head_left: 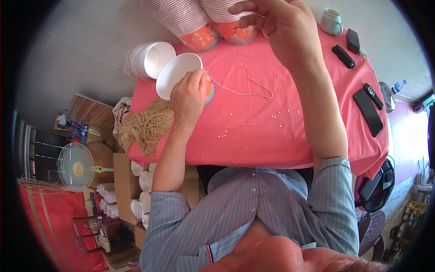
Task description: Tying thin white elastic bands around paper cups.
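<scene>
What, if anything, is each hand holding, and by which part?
The left hand holds the tilted white bowl by the near right part of its rim. Nothing shows in the right hand, though the picture's upper edge crops it.

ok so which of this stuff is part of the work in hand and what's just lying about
Likely in the work:
- white tub, in the left hand
- pale cord by that hand
- heap of tan cord
- tall tub stacks

Apparently just lying about:
- mug
- black phone
- fan
</scene>
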Tool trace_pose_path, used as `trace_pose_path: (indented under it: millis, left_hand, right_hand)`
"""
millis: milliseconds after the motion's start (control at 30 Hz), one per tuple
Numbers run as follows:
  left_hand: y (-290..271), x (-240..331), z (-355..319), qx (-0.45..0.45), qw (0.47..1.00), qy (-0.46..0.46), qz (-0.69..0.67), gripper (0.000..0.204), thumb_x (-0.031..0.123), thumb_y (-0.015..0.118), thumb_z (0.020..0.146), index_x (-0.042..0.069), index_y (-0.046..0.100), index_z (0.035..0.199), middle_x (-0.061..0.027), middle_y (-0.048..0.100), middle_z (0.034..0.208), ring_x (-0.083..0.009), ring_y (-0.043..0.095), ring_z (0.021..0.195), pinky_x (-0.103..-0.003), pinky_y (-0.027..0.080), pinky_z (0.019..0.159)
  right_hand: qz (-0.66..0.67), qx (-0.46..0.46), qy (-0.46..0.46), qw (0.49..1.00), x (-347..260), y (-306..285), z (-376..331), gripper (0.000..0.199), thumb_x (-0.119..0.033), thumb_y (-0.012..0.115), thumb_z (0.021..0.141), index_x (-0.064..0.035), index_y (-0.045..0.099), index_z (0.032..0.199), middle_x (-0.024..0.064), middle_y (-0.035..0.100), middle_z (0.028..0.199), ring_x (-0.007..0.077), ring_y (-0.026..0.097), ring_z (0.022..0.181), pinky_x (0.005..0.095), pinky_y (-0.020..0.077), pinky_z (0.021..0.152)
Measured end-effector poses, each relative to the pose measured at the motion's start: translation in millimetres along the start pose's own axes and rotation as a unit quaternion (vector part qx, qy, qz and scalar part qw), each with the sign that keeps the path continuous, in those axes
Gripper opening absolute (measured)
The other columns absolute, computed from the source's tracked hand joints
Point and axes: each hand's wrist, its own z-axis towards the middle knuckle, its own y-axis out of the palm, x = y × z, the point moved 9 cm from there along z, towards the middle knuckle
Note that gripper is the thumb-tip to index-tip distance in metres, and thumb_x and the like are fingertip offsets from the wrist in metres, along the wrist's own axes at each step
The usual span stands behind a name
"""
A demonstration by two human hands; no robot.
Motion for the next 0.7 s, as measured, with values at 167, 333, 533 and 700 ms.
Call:
trace_pose_path:
  millis: [167, 333, 533, 700]
  left_hand:
    - [-0.7, -4.9, 5.5, -0.006, 1.0, -0.002, -0.009, 0.006, 0.016, 0.07, 0.104, 0.01, 0.07, 0.107, -0.0085, 0.077, 0.099, -0.0319, 0.075, 0.087, -0.046, 0.059, 0.076]
    - [-4.2, -13.1, 2.2, 0.009, 0.999, -0.028, -0.031, 0.007, 0.015, 0.071, 0.103, 0.008, 0.07, 0.105, -0.0112, 0.076, 0.096, -0.0352, 0.075, 0.086, -0.048, 0.059, 0.074]
    - [-0.5, -10.9, 7.8, 0.002, 0.999, -0.034, -0.043, 0.007, 0.015, 0.071, 0.103, 0.008, 0.07, 0.103, -0.0121, 0.076, 0.097, -0.0362, 0.075, 0.086, -0.049, 0.059, 0.075]
    - [0.1, -20.3, 7.9, -0.012, 0.998, -0.059, -0.037, 0.009, 0.016, 0.071, 0.104, 0.007, 0.071, 0.104, -0.0122, 0.076, 0.097, -0.0358, 0.074, 0.086, -0.048, 0.058, 0.074]
  right_hand:
    - [-0.373, -0.115, -0.079, 0.917, 26.0, 7.9, 6.7, 0.018, -0.016, 0.074, 0.097, -0.0038, 0.083, 0.106, 0.0052, 0.081, 0.09, 0.0113, 0.07, 0.076, 0.0307, 0.0579, 0.072]
    - [-0.672, -0.24, -0.04, 0.699, 136.3, -1.3, -4.2, 0.03, -0.029, 0.075, 0.095, -0.0054, 0.083, 0.113, 0.0122, 0.083, 0.099, 0.0297, 0.077, 0.087, 0.0409, 0.0604, 0.088]
    - [-0.585, -0.352, 0.133, 0.719, 217.6, -30.9, -7.1, 0.035, -0.033, 0.076, 0.096, -0.0058, 0.083, 0.116, 0.0148, 0.083, 0.102, 0.0317, 0.081, 0.098, 0.0452, 0.0637, 0.092]
    - [-0.365, -0.279, 0.203, 0.865, 121.8, -13.3, 3.6, 0.024, -0.014, 0.071, 0.102, 0.0055, 0.079, 0.114, 0.0142, 0.081, 0.093, 0.0207, 0.079, 0.082, 0.0331, 0.0644, 0.077]
